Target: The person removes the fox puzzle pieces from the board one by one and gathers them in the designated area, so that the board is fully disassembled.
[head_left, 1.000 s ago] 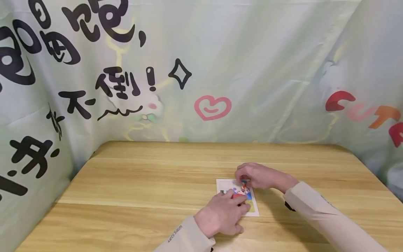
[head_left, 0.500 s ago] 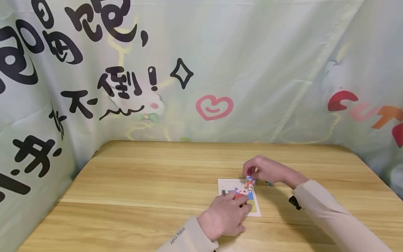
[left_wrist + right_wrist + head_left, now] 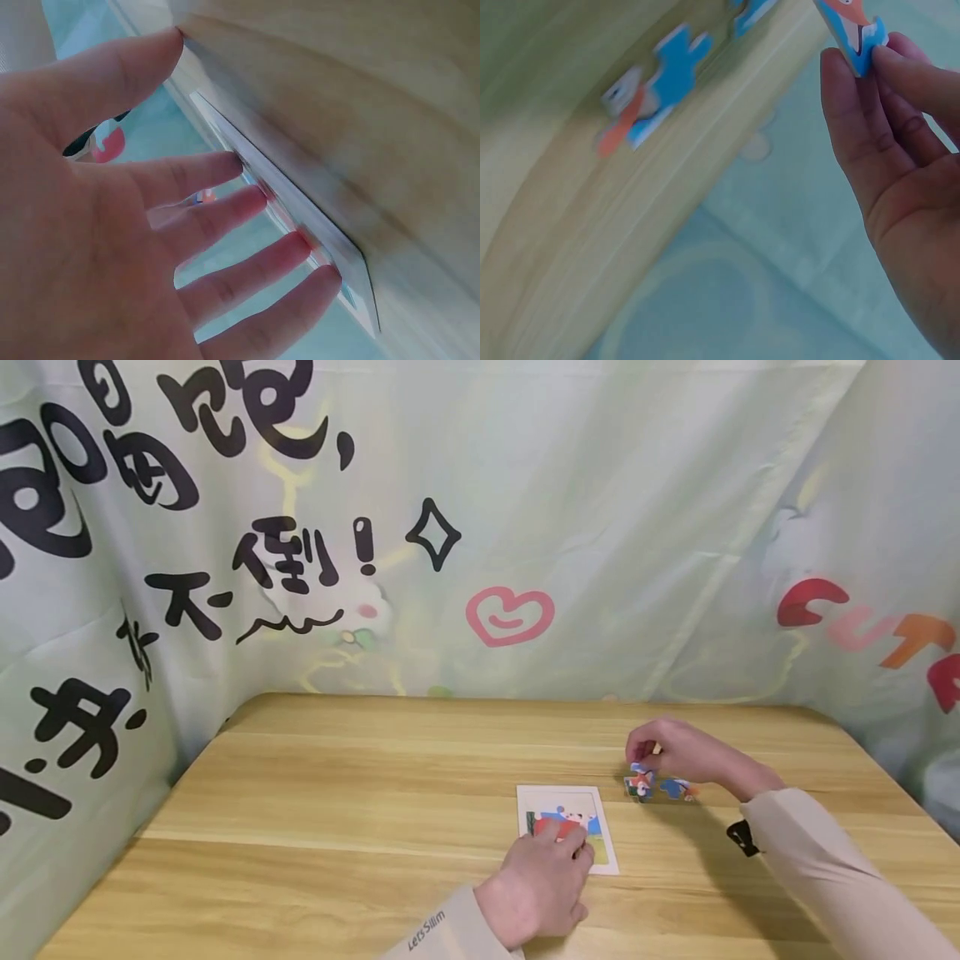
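A white-bordered puzzle board (image 3: 558,794) lies on the table, with a coloured picture part filled in. My left hand (image 3: 543,881) rests on its lower part with fingers stretched out; in the left wrist view its fingertips touch the board (image 3: 341,251). To the right of the board, my right hand (image 3: 678,752) pinches a puzzle piece (image 3: 855,34) in blue, white and orange between thumb and fingers, held above the table. Close by lies a loose blue piece (image 3: 675,788), which the right wrist view also shows as a blue and orange puzzle piece (image 3: 676,71).
Another blue puzzle piece (image 3: 754,15) shows at the top edge of the right wrist view. The wooden table (image 3: 337,777) is bounded behind by a printed cloth (image 3: 600,527), which also hangs along its sides.
My right hand has lifted the pinched puzzle piece off the board's upper right and carried it right, over the loose pieces. My left hand has stayed on the board.
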Demonstrator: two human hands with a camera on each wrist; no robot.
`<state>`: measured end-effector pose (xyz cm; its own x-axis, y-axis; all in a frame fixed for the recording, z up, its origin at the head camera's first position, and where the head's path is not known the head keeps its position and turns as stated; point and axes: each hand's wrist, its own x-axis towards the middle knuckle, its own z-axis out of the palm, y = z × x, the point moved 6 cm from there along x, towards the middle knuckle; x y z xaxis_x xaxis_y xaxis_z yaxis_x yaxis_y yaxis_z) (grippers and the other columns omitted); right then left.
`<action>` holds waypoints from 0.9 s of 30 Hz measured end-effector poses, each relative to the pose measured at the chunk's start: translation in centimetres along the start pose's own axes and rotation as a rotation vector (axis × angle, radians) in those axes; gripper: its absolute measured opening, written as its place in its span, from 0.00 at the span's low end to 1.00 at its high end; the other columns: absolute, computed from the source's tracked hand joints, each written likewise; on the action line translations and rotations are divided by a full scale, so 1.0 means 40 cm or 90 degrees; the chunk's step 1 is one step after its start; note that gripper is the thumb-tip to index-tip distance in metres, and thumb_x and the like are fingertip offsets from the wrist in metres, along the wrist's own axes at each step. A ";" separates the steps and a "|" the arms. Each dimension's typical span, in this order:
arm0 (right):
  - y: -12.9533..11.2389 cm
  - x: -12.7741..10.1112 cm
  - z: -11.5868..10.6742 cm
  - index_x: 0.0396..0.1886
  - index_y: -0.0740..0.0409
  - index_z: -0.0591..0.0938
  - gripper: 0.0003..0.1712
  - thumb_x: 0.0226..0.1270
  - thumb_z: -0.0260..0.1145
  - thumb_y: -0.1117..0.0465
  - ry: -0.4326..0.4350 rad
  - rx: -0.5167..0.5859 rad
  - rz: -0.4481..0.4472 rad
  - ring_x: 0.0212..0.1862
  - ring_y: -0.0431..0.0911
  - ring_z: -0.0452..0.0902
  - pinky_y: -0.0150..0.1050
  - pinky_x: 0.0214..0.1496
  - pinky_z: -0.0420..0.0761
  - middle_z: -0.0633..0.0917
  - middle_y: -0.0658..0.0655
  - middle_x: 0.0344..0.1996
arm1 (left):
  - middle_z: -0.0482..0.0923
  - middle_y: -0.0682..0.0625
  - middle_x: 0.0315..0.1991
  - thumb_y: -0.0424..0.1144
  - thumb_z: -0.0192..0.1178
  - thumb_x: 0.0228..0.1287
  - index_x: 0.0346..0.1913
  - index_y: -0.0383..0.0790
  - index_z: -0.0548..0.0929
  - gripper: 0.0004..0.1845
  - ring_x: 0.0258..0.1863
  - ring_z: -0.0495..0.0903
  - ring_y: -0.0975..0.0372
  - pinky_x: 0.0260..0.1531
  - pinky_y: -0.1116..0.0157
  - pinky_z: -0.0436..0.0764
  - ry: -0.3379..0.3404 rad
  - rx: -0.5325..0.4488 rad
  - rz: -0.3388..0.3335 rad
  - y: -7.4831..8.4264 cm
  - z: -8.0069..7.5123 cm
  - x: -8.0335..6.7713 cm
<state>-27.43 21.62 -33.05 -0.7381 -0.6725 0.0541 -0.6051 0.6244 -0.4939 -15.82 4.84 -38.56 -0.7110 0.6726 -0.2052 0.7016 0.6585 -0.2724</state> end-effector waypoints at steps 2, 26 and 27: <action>0.016 -0.012 -0.008 0.30 0.58 0.84 0.13 0.62 0.66 0.80 0.004 -0.005 0.012 0.30 0.36 0.76 0.36 0.33 0.80 0.82 0.44 0.28 | 0.62 0.64 0.72 0.69 0.54 0.67 0.73 0.58 0.70 0.36 0.66 0.65 0.65 0.47 0.68 0.80 -0.014 0.000 -0.004 0.004 0.003 0.001; 0.162 -0.138 -0.045 0.27 0.58 0.84 0.18 0.50 0.66 0.85 0.007 -0.004 -0.014 0.29 0.33 0.75 0.35 0.27 0.77 0.82 0.41 0.27 | 0.60 0.56 0.73 0.83 0.47 0.55 0.77 0.56 0.65 0.52 0.68 0.60 0.66 0.53 0.70 0.76 -0.044 0.042 0.009 0.035 0.017 -0.002; 0.165 -0.140 -0.043 0.27 0.58 0.84 0.18 0.50 0.66 0.85 0.002 -0.001 -0.007 0.29 0.33 0.74 0.34 0.27 0.77 0.82 0.41 0.27 | 0.61 0.56 0.72 0.83 0.48 0.55 0.76 0.56 0.66 0.51 0.67 0.61 0.66 0.53 0.70 0.76 -0.043 0.040 0.010 0.036 0.016 -0.002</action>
<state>-27.81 30.21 -35.13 -0.7329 -0.6775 0.0623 -0.6130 0.6179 -0.4923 -14.79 5.49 -39.55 -0.7031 0.6567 -0.2727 0.7097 0.6242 -0.3267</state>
